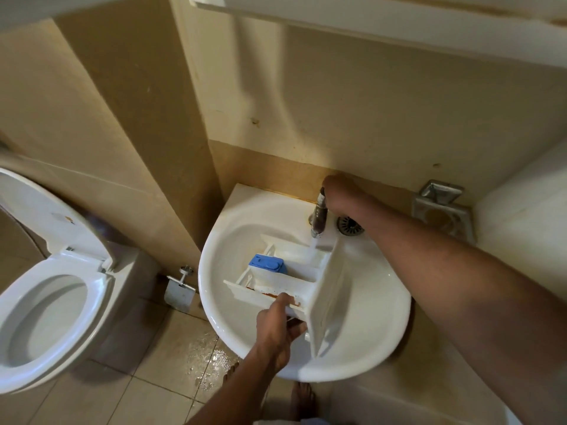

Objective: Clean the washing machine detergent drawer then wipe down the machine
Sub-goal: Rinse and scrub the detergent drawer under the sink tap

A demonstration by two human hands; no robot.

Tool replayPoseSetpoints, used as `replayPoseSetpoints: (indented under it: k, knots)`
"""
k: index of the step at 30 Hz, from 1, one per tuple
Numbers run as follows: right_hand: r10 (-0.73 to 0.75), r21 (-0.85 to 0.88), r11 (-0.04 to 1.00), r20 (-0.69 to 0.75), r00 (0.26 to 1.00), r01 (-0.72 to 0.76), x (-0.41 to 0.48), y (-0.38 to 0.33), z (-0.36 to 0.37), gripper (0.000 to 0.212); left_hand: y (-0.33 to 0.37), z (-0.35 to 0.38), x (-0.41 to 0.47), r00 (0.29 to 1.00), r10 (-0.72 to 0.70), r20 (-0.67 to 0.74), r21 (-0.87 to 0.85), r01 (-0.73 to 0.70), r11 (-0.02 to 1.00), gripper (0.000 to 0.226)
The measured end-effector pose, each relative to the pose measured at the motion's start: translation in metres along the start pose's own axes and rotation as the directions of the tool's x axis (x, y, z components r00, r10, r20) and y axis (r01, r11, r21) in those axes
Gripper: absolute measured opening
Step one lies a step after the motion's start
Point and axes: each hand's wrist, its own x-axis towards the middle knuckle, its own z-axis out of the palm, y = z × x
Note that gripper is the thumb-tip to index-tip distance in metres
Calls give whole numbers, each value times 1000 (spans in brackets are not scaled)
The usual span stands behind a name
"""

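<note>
The white detergent drawer [302, 282] lies across the white sink [224, 250], its front panel standing on the right and a blue softener cap [267, 263] in one compartment. Brown grime lines its near wall. My left hand [280, 325] grips the drawer's near edge beside the front panel. My right hand [339, 193] is closed on the handle of the dark tap [319, 214] at the back of the sink. Water runs from the spout into the drawer's far compartment.
A toilet [52, 305] with its lid up stands to the left. A loose drain strainer [349, 225] sits on the sink's back ledge. A metal holder [441, 207] hangs on the wall at right. The tiled floor [202, 360] below the sink is wet; bare feet stand there.
</note>
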Motion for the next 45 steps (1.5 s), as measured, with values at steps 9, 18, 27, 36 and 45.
replayPoseSetpoints:
  k: [9, 18, 27, 36, 45]
  knots:
    - [23, 58, 998, 25, 999, -24, 3, 2, -1, 22, -13, 8, -13, 995, 14, -95, 80, -7, 997, 35]
    - [380, 459, 840, -114, 918, -291, -8, 4, 29, 28, -10, 29, -10, 998, -65, 13, -30, 66, 997, 33]
    - [211, 409, -904, 685, 697, -128, -51, -38, 113, 21, -28, 16, 9, 997, 13, -76, 10, -12, 1000, 30]
    - [-71, 438, -834, 517, 853, -335, -34, -24, 129, 33, -18, -2, 28, 1000, 21, -23, -81, -23, 996, 30]
    - [98, 781, 259, 564, 820, -568, -72, 3, 89, 13, -17, 3, 29, 999, 0, 55, -106, 6, 994, 30]
